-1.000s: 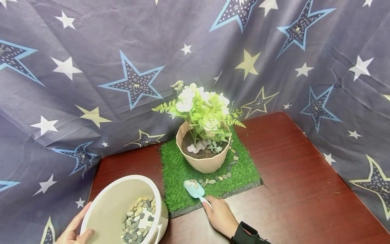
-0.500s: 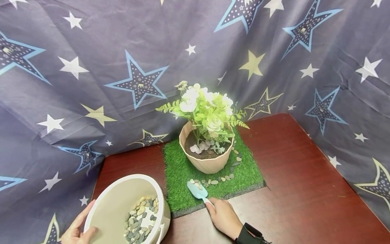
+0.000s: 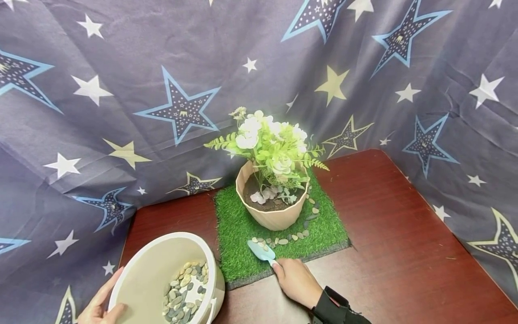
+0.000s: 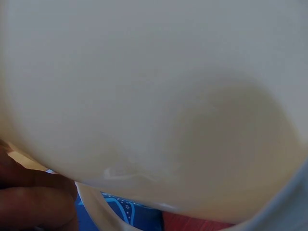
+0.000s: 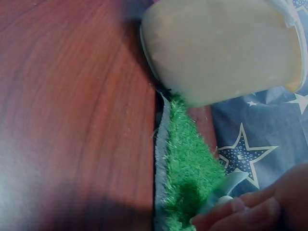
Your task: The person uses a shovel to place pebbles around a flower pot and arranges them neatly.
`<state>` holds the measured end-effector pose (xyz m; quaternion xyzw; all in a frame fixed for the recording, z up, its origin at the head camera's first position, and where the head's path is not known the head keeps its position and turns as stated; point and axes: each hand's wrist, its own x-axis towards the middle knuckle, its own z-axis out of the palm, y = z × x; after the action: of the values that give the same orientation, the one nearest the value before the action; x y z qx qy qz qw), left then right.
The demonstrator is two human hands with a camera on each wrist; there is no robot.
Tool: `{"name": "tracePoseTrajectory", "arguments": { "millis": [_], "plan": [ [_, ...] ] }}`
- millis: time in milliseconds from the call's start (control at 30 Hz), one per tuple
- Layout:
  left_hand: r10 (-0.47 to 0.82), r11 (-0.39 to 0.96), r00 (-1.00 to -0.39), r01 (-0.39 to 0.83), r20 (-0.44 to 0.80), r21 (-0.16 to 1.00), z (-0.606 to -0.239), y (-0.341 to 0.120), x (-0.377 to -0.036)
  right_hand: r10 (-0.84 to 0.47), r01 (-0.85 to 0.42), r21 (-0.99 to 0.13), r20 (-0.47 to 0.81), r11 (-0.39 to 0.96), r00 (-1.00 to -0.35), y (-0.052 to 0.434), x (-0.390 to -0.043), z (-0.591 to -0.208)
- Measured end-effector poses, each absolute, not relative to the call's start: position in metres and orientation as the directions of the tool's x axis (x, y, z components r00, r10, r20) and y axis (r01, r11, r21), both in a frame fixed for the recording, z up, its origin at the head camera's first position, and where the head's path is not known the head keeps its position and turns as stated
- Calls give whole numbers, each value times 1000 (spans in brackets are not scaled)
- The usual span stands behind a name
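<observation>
My right hand [image 3: 298, 281] grips the handle of a small light-blue trowel [image 3: 261, 252], its blade low over the front of a green turf mat [image 3: 238, 267]. A few pale pebbles [image 3: 260, 243] lie at the blade's far edge, by the left end of a curved pebble row [image 3: 283, 241]. With the thumb inside the rim and fingers outside, my left hand [image 3: 99, 306] holds a cream bucket [image 3: 139, 281] tilted towards me. Grey and tan pebbles [image 3: 178, 299] lie inside it. The bucket fills most of the left wrist view; the trowel [image 5: 231, 185] is partly hidden in the right wrist view.
A beige pot [image 3: 275, 219] with white flowers and ferns [image 3: 269, 148] stands on the mat, inside the pebble curve. The reddish-brown wooden table [image 3: 388, 238] extends to the right. A star-patterned cloth [image 3: 210, 54] hangs behind and along both sides.
The trowel blade has tipped, and pebbles that lay on it have slid to its far edge, beside the row. The left hand and bucket stay in place; the head view shifts slightly.
</observation>
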<state>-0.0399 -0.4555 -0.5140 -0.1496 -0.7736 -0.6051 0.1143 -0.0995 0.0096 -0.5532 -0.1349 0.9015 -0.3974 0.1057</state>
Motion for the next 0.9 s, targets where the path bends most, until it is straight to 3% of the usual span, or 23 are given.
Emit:
{"name": "tracePoseTrajectory", "arguments": {
  "millis": [900],
  "plan": [
    [11,261,-947,313,321,913,-510,-448,-39,-354,-148,-688,-167,710,-920,13,-108,-530]
  ]
}}
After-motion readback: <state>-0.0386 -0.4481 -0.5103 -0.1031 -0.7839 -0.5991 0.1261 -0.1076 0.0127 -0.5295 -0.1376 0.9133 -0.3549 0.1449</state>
